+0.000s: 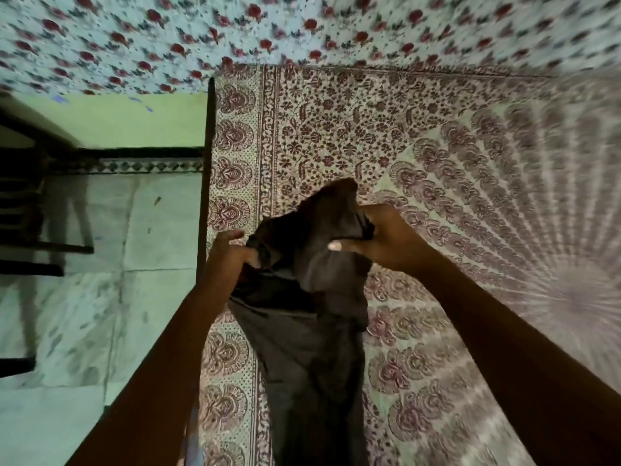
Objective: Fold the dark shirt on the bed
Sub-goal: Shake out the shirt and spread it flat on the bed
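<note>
The dark shirt (312, 331) hangs bunched and crumpled above the bed (437, 196), which is covered with a patterned maroon-and-cream sheet. My left hand (232, 253) grips the shirt's left upper edge, fingers curled into the cloth. My right hand (379, 237) holds the right upper part, thumb pinching the fabric from the front. The cloth trails down towards me between my forearms. A point of fabric sticks up above my right hand.
The bed's dark left edge (205, 183) runs down the middle-left. Left of it lies a pale tiled floor (100, 297) with dark furniture legs (40, 250). A floral red-and-white cloth (302, 28) spans the far side.
</note>
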A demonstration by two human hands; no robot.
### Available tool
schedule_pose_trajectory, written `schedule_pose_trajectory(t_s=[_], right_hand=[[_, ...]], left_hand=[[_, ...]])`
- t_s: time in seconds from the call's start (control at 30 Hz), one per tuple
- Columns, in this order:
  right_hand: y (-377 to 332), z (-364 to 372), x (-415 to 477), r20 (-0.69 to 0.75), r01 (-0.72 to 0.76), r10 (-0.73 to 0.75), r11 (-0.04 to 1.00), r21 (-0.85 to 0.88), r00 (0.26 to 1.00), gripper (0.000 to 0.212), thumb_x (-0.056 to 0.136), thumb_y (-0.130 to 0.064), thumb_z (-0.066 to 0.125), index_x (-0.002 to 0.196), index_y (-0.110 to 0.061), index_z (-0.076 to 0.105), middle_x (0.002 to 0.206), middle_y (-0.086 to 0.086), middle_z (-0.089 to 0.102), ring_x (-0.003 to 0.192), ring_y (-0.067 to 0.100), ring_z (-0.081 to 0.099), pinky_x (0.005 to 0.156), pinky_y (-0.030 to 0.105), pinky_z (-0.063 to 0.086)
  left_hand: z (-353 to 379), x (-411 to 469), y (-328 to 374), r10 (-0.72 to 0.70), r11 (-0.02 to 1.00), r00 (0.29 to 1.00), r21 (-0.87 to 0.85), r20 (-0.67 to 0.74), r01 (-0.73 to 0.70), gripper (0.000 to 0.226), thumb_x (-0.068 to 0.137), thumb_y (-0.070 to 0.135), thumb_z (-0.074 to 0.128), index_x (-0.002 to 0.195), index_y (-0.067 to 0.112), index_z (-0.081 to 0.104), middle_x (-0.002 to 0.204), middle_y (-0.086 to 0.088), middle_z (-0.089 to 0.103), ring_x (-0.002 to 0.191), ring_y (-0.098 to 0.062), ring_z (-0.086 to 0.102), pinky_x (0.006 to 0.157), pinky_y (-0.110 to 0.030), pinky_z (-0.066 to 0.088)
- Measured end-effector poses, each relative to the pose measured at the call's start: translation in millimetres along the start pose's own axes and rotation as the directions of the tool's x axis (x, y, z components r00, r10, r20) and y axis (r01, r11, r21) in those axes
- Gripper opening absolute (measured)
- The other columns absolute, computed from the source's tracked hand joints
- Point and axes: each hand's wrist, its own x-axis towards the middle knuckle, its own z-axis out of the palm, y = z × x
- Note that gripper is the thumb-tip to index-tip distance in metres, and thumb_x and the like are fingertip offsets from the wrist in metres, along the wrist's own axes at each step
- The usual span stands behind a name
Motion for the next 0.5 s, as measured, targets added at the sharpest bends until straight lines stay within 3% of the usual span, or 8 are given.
schedule_pose_trajectory(t_s=[0.03,0.1,0.13,0.2,0.27,0.37,0.43,0.5], right_hand=[[-15,-15,-20,-0.016,0.001,-0.001,1.000,0.013,1.000,0.043,0.078,-0.043,0.085,0.089,-0.006,0.069,0.083,0.007,0.074,0.079,0.019,0.073,0.067,0.039,0.058],[-45,-44,-62,-0.061,0.031,-0.032,0.999,-0.011,0.998,0.045,0.080,-0.045,0.083,0.101,-0.008,0.070,0.095,0.007,0.076,0.090,0.019,0.073,0.076,0.043,0.058],[-58,-57,-83,-0.086,0.041,-0.044,0.998,-0.037,0.995,0.043,0.082,-0.044,0.083,0.103,-0.009,0.070,0.098,0.005,0.076,0.093,0.018,0.073,0.079,0.044,0.058],[-79,-83,-123,-0.126,0.025,-0.036,0.996,-0.089,0.991,0.028,0.083,-0.041,0.082,0.097,-0.019,0.070,0.091,-0.003,0.073,0.086,0.011,0.070,0.075,0.038,0.057],[-105,-109,-169,-0.176,-0.003,-0.026,0.986,-0.166,0.984,0.022,0.078,-0.047,0.081,0.081,-0.034,0.063,0.074,-0.010,0.066,0.071,0.006,0.065,0.063,0.024,0.050],[-137,-149,-231,-0.135,-0.087,0.048,0.951,-0.298,0.990,0.045,0.061,-0.048,0.093,0.066,-0.031,0.052,0.060,-0.011,0.055,0.058,-0.001,0.058,0.054,0.011,0.036],[-150,-174,-271,-0.092,-0.162,0.137,0.908,-0.385,0.986,0.053,0.053,-0.043,0.099,0.065,-0.029,0.050,0.063,-0.011,0.053,0.057,0.000,0.054,0.052,0.013,0.038],[-156,-197,-306,-0.073,-0.218,0.209,0.850,-0.480,0.975,0.058,0.051,-0.043,0.101,0.072,-0.029,0.048,0.076,-0.008,0.053,0.069,0.006,0.051,0.056,0.018,0.036]], left_hand=[[-2,-21,7,0.012,1.000,0.998,0.003,0.060,-0.012,0.070,0.041,0.021,0.085,0.109,0.012,0.070,0.102,-0.024,0.073,0.092,-0.034,0.072,0.088,-0.043,0.054],[-1,-67,20,0.130,0.980,0.986,0.137,0.103,-0.144,0.038,0.062,0.037,0.093,0.075,0.010,0.071,0.081,-0.016,0.072,0.077,-0.026,0.069,0.077,-0.038,0.051],[-1,-86,23,0.236,0.945,0.967,0.208,0.094,-0.251,0.040,0.073,0.041,0.088,0.067,0.007,0.066,0.073,-0.016,0.068,0.070,-0.023,0.063,0.071,-0.036,0.046],[0,-123,32,0.398,0.882,0.916,0.257,0.039,-0.394,0.037,0.084,0.039,0.080,0.078,0.004,0.071,0.076,-0.018,0.070,0.071,-0.023,0.062,0.070,-0.039,0.049],[0,-163,43,0.530,0.825,0.848,0.232,-0.002,-0.515,0.034,0.087,0.040,0.073,0.089,0.006,0.073,0.083,-0.017,0.072,0.077,-0.028,0.066,0.076,-0.045,0.053],[4,-213,59,0.651,0.749,0.758,0.198,-0.039,-0.632,0.035,0.097,0.034,0.069,0.092,-0.001,0.065,0.086,-0.024,0.066,0.080,-0.033,0.063,0.072,-0.044,0.047],[8,-244,69,0.688,0.719,0.721,0.203,-0.077,-0.664,0.035,0.101,0.034,0.063,0.090,0.001,0.059,0.082,-0.022,0.062,0.078,-0.032,0.060,0.068,-0.039,0.039],[12,-269,80,0.712,0.698,0.695,0.207,-0.097,-0.686,0.038,0.102,0.038,0.060,0.089,0.003,0.055,0.080,-0.019,0.059,0.080,-0.035,0.060,0.067,-0.038,0.037]])
